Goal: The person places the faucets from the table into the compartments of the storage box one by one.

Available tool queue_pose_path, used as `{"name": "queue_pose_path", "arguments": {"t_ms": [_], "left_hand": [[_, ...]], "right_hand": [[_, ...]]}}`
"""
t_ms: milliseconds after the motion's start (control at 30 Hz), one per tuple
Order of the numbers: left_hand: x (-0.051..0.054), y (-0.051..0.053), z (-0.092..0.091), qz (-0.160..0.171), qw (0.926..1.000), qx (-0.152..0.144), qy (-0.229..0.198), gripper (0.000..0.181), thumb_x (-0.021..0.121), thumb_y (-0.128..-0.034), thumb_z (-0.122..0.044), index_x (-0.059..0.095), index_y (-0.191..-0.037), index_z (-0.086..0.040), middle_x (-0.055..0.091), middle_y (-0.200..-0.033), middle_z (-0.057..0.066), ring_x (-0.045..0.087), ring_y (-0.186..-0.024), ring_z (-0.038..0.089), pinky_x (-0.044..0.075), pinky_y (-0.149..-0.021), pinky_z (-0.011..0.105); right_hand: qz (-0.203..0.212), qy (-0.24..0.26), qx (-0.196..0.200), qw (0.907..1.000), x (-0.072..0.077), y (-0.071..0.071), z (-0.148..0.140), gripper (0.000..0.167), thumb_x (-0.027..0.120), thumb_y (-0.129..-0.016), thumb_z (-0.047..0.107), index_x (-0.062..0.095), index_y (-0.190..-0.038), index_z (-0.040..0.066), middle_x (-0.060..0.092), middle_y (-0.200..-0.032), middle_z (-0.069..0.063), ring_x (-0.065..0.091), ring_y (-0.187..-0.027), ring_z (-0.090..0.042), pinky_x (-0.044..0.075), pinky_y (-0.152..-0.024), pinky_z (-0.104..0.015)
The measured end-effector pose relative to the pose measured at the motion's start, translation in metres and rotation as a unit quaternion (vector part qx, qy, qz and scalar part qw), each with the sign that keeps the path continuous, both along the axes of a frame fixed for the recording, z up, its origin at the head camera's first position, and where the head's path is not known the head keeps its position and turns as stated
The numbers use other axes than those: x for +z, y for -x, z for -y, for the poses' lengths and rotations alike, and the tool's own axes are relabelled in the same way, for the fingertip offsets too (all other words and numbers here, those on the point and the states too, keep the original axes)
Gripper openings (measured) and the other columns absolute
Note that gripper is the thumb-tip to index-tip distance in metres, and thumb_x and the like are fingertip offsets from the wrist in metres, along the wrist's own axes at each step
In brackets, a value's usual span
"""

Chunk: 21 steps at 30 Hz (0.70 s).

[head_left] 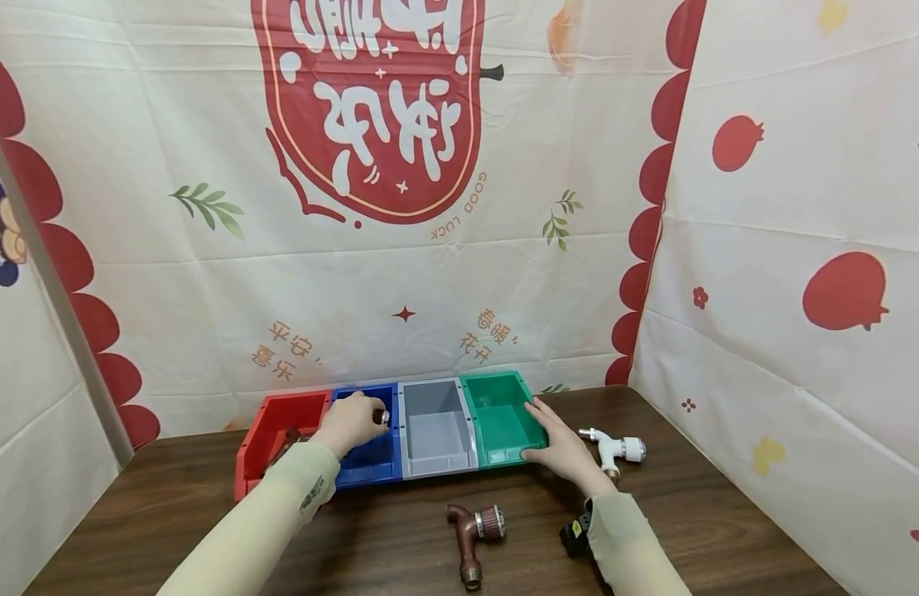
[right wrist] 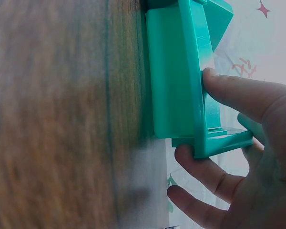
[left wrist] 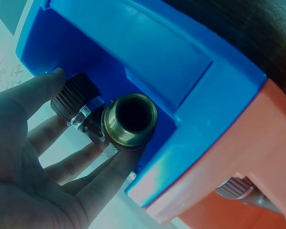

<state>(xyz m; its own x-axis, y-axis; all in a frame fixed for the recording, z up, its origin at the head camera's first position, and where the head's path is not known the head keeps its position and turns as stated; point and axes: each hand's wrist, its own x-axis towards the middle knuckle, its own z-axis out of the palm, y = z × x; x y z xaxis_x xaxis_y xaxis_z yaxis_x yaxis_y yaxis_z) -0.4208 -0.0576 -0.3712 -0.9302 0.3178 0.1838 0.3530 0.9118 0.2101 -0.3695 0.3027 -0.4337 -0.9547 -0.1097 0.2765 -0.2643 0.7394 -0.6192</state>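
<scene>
My left hand point(head_left: 353, 422) is in the blue bin point(head_left: 366, 473) and holds a dark faucet. In the left wrist view the faucet's ribbed knob point(left wrist: 75, 95) lies against the thumb, and its brass threaded end point(left wrist: 132, 121) faces the camera above the fingers. At the right end of the row, my right hand point(head_left: 562, 447) grips the corner of the green bin point(head_left: 504, 414). The right wrist view has the thumb point(right wrist: 229, 88) on the bin's front edge and fingers around its side wall. A reddish-brown faucet point(head_left: 470, 542) lies on the table before the bins.
A red bin point(head_left: 295, 406) with brown faucets in it stands left of the blue one; a grey bin point(head_left: 437, 443) sits between blue and green. On the table's right are a white faucet point(head_left: 614, 449) and a black object point(head_left: 574, 536) by the right wrist. Printed cloth hangs behind.
</scene>
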Motion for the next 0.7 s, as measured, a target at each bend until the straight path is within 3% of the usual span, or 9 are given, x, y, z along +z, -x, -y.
{"name": "queue_pose_path", "arguments": {"t_ms": [433, 700], "left_hand": [[-0.0038, 0.0014, -0.0007, 0.005, 1.0000, -0.003, -0.004, 0.035, 0.076, -0.0835, -0.029, 0.071, -0.114, -0.012, 0.061, -0.105, 0.012, 0.057, -0.084, 0.025, 0.054, -0.078, 0.047], [-0.0101, 0.0075, 0.0002, 0.003, 1.0000, -0.004, 0.008, 0.035, 0.076, -0.0834, -0.030, 0.071, -0.113, -0.012, 0.061, -0.104, 0.011, 0.058, -0.084, 0.025, 0.054, -0.079, 0.047]], "right_hand": [[0.000, -0.004, -0.004, 1.0000, 0.0004, 0.0011, 0.0000, 0.082, 0.077, -0.083, 0.013, 0.033, -0.152, 0.010, 0.021, -0.159, -0.012, 0.024, -0.142, -0.038, 0.030, -0.103, -0.064], [-0.003, -0.001, -0.001, 1.0000, 0.0000, 0.0000, 0.0001, 0.082, 0.077, -0.082, 0.012, 0.033, -0.152, 0.012, 0.021, -0.159, -0.011, 0.024, -0.142, -0.038, 0.030, -0.103, -0.064]]}}
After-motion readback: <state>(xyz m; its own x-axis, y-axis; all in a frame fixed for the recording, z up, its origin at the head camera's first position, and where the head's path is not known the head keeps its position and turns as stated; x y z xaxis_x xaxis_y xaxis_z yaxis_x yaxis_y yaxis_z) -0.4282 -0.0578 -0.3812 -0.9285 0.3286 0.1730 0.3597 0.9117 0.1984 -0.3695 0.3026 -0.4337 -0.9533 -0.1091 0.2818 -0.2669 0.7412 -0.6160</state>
